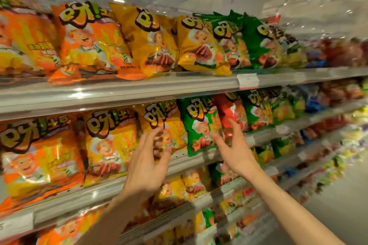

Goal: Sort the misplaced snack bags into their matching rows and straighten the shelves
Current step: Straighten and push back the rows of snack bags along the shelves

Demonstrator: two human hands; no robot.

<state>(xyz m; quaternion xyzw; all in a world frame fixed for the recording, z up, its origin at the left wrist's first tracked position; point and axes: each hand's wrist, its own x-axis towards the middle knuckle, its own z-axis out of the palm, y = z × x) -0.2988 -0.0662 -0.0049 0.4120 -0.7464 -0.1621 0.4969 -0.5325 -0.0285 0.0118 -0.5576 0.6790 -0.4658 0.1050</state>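
Observation:
Snack bags stand in rows on long shelves. On the middle shelf a yellow bag (159, 121) stands beside a green bag (199, 121), and a red bag (231, 109) is wedged between green ones. My left hand (147, 163) is raised in front of the yellow bag, fingers spread and slightly curled, its fingertips at the bag's face. My right hand (233, 145) is open in front of the green and red bags, holding nothing. The view is blurred by motion.
The top shelf carries orange bags (85, 40), yellow bags (151, 40) and green bags (256, 43). Orange bags (39, 155) fill the middle shelf's left. A shelf rail (119, 91) with a price tag (248, 80) runs above my hands. Lower shelves hold more bags.

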